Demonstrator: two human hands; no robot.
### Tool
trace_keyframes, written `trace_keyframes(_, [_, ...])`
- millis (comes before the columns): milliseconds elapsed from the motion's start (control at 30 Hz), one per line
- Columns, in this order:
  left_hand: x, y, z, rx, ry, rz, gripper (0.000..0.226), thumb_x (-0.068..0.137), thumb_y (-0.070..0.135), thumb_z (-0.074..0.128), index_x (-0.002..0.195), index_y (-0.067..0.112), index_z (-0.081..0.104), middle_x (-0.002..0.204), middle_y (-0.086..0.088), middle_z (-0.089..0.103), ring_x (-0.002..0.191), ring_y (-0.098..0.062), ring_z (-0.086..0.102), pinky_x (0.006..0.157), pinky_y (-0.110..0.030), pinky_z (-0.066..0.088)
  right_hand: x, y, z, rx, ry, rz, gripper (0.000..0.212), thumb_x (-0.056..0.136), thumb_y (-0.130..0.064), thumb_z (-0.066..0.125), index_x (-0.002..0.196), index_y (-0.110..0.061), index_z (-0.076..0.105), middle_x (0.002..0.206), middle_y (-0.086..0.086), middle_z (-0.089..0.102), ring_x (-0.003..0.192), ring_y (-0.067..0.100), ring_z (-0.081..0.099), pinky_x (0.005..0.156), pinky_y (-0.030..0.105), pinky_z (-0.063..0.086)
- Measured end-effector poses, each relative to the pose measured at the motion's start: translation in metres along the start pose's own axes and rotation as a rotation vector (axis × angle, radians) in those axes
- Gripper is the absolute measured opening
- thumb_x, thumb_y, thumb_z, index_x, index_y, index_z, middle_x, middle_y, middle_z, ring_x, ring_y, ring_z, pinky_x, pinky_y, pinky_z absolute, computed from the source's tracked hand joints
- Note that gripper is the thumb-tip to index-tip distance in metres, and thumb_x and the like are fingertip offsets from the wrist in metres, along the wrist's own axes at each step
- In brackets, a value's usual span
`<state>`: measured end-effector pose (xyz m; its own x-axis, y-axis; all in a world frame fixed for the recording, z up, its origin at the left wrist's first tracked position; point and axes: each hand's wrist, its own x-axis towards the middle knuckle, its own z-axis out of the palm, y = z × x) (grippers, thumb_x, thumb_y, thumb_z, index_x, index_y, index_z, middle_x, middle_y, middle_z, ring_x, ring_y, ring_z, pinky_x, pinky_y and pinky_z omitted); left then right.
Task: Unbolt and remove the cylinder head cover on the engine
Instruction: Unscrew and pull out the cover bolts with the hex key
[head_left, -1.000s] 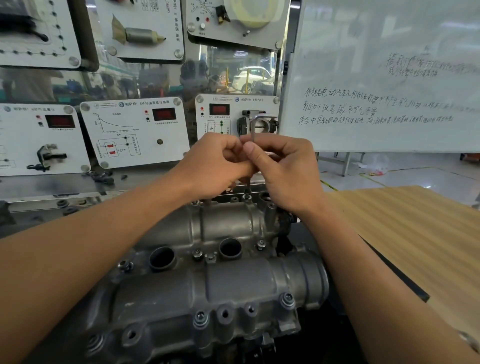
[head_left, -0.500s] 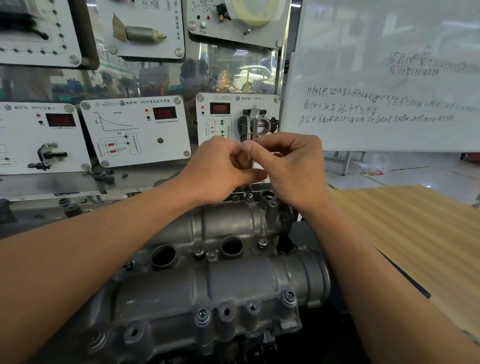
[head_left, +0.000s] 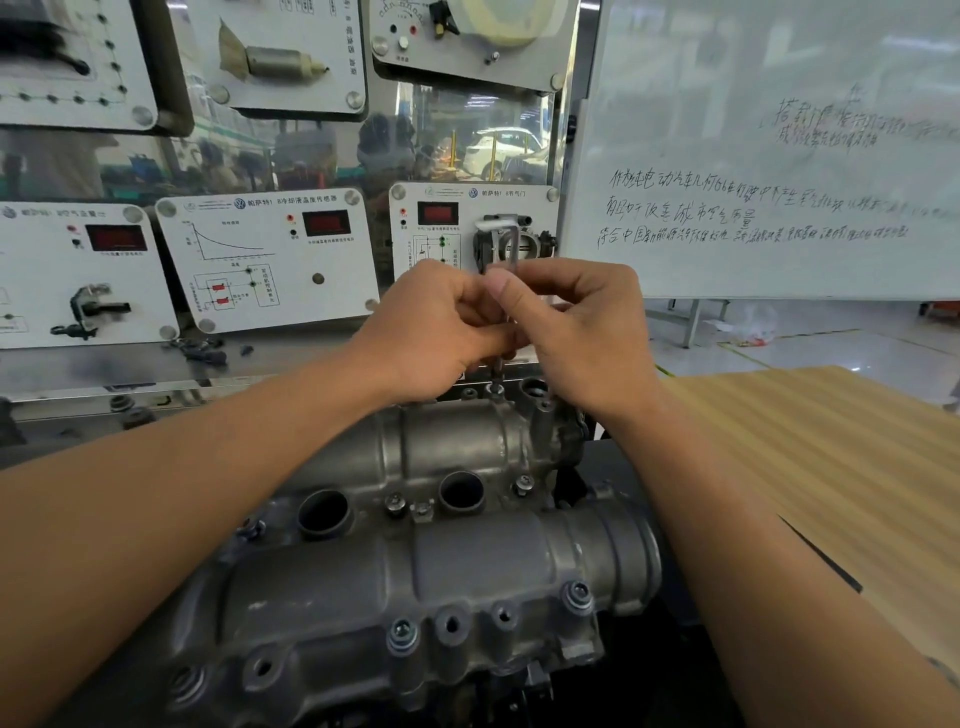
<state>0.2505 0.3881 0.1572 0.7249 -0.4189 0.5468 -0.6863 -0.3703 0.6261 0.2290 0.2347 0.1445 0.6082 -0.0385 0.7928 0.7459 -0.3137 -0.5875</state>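
**First:** Your left hand has its fingers curled in. They seem to pinch the lower shaft of the L-shaped hex key, though the overlap hides the contact.

**Second:** Your right hand pinches the same shaft higher up, thumb and forefinger just under the bend. The key stands upright, and its tip meets the far-edge bolt on the cylinder head cover.

**First:** I'd say you're mid-unbolting, spinning that bolt out with your fingers. The cover sits on the engine between your forearms and isn't lifted yet.

**Second:** The next move calls for keeping the shaft plumb while you twirl it. Then lift the bolt clear without letting it drop behind the engine.

**First:** Here's your count, left to right. There is one key and two hands on it. There are two open round wells, the left well and the right well.

**Second:** Beside the wells I see two bolt heads, the mid-left bolt and the mid-right bolt. A possible third sits half hidden by your left forearm.

**First:** Along the near edge two bolts are seated, the near-left bolt and the near-right bolt. Between them are two empty bosses. Judging by those, you have several bolts left to pull before the cover can come free.
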Motion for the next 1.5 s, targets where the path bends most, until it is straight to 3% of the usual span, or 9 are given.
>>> trace_keyframes(133, [0.000,0.000,0.001,0.020,0.050,0.007,0.012,0.080,0.015,0.081,0.086,0.008,0.075,0.076,-0.013,0.074,0.072,-0.030,0.072,0.070,-0.047,0.059,0.000,-0.001,0.000,0.002,0.024,-0.006,0.007,0.084,-0.015,0.078,0.084,-0.008,0.077,0.077,-0.001,0.076,0.073,0.010,0.073,0.068,0.023,0.057])
trace_keyframes(267, [0.000,-0.001,-0.002,-0.016,-0.001,0.006,0.008,0.087,0.014,0.073,0.091,0.008,0.075,0.079,-0.005,0.077,0.078,-0.020,0.074,0.075,-0.039,0.061,0.000,0.001,0.000,-0.074,-0.021,0.011,0.012,0.092,-0.013,0.069,0.100,-0.006,0.076,0.092,0.000,0.076,0.089,0.010,0.072,0.081,0.033,0.059])
trace_keyframes(367, [0.000,-0.001,-0.009,-0.057,-0.103,-0.017,0.015,0.094,0.013,0.064,0.104,0.008,0.075,0.092,-0.008,0.078,0.091,-0.023,0.074,0.088,-0.042,0.059,0.002,0.003,-0.003,-0.081,-0.061,0.008,0.018,0.096,-0.010,0.063,0.109,-0.005,0.074,0.103,-0.001,0.075,0.095,0.005,0.070,0.079,0.024,0.058])
trace_keyframes(533, [0.001,0.001,-0.006,-0.038,-0.057,0.009,0.008,0.091,0.009,0.069,0.093,0.011,0.076,0.075,0.002,0.077,0.073,-0.018,0.075,0.069,-0.035,0.063,0.001,0.003,-0.001,-0.049,-0.058,-0.021,0.012,0.094,-0.016,0.066,0.098,-0.014,0.077,0.088,-0.008,0.076,0.081,0.003,0.071,0.067,0.017,0.053])
trace_keyframes(733, [0.003,-0.001,-0.001,0.030,0.065,0.043,0.014,0.081,0.006,0.077,0.087,-0.004,0.068,0.071,-0.017,0.071,0.059,-0.018,0.072,0.062,-0.043,0.061,-0.001,0.003,0.004,-0.002,0.013,-0.060,0.007,0.089,-0.013,0.073,0.092,-0.009,0.077,0.082,-0.002,0.077,0.079,0.011,0.073,0.071,0.025,0.057])
trace_keyframes(1000, [0.003,-0.001,-0.014,-0.046,-0.190,0.000,0.015,0.094,0.009,0.064,0.105,0.011,0.075,0.094,-0.014,0.077,0.094,-0.033,0.073,0.090,-0.049,0.057,0.000,0.003,0.001,-0.061,-0.078,-0.017,0.011,0.096,-0.006,0.059,0.097,-0.008,0.070,0.117,-0.001,0.068,0.114,0.007,0.062,0.089,0.035,0.056])
trace_keyframes(1100, [0.002,0.001,-0.013,-0.062,-0.143,0.018,0.015,0.091,0.007,0.067,0.094,0.018,0.076,0.083,-0.002,0.078,0.082,-0.017,0.076,0.077,-0.035,0.062,-0.001,0.000,0.004,0.013,-0.063,-0.022,0.011,0.095,-0.009,0.062,0.098,-0.016,0.070,0.104,-0.004,0.072,0.103,0.007,0.068,0.084,0.027,0.057])
trace_keyframes(1233, [0.002,0.001,-0.006,-0.025,-0.036,0.016,0.009,0.083,0.012,0.077,0.091,0.008,0.074,0.075,-0.007,0.076,0.072,-0.025,0.074,0.067,-0.043,0.062,-0.002,-0.001,0.007,0.044,0.051,-0.042,0.006,0.087,-0.018,0.074,0.089,-0.025,0.074,0.081,-0.008,0.075,0.081,0.009,0.073,0.074,0.026,0.058])
trace_keyframes(1500, [0.002,0.000,-0.008,-0.031,-0.050,0.006,0.011,0.084,0.012,0.076,0.092,0.005,0.073,0.081,-0.012,0.076,0.080,-0.029,0.074,0.078,-0.047,0.060,-0.002,0.000,0.009,0.032,0.069,-0.033,0.007,0.090,-0.012,0.071,0.092,-0.018,0.075,0.081,-0.009,0.075,0.081,0.008,0.072,0.076,0.024,0.057])
